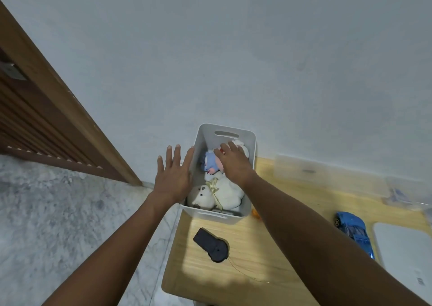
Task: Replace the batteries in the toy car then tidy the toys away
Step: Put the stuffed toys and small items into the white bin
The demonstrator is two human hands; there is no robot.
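Observation:
A white plastic bin [250,142] stands at the far left corner of the wooden table [245,249], filled with plush toys: a white bear [226,192] with a gold ribbon and a blue and pink doll [209,162]. My left hand [174,177] lies flat with spread fingers against the bin's left wall. My right hand [233,162] reaches into the bin and rests on the plush toys there, fingers bent down; what they hold is hidden. The blue toy car [355,232] lies on the table at the right. A black remote control [211,245] lies in front of the bin.
A thin wire [245,274] trails from the remote. A clear plastic box [327,172] stands against the wall at the back right, a white pad [402,254] lies right of the car. A small orange object [254,213] peeks out beside the bin. Marble floor and a wooden door are at the left.

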